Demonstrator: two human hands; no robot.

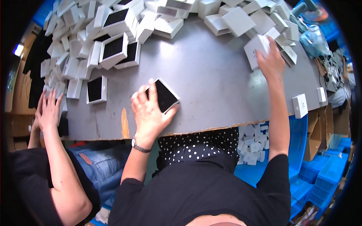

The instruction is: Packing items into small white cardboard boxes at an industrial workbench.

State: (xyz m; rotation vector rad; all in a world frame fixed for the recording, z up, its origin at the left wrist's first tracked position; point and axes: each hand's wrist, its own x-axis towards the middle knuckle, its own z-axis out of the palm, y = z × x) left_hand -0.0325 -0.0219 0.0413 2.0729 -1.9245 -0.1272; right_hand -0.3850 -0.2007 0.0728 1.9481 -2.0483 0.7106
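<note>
My left hand (147, 111) grips a small white box base with a black inside (166, 98), resting on the grey table near its front edge. The fingers lie along its left side and the thumb is at its near corner. A metal wristwatch (141, 146) is on that wrist. Out to the far right, my right hand (272, 62) is closed around a white box (255, 52) beside the pile there, thumb on its top and fingers over its far side. Its underside is hidden. Another black-lined box base (97, 90) lies left of my left hand.
Heaped white boxes (77, 47) cover the table's (211, 79) far left, with more boxes (238, 22) at the far right. A co-worker's hands (49, 111) touch the left heap. Two small boxes (300, 106) stand at the right edge. Below sits a blue crate (247, 171) of small white pieces.
</note>
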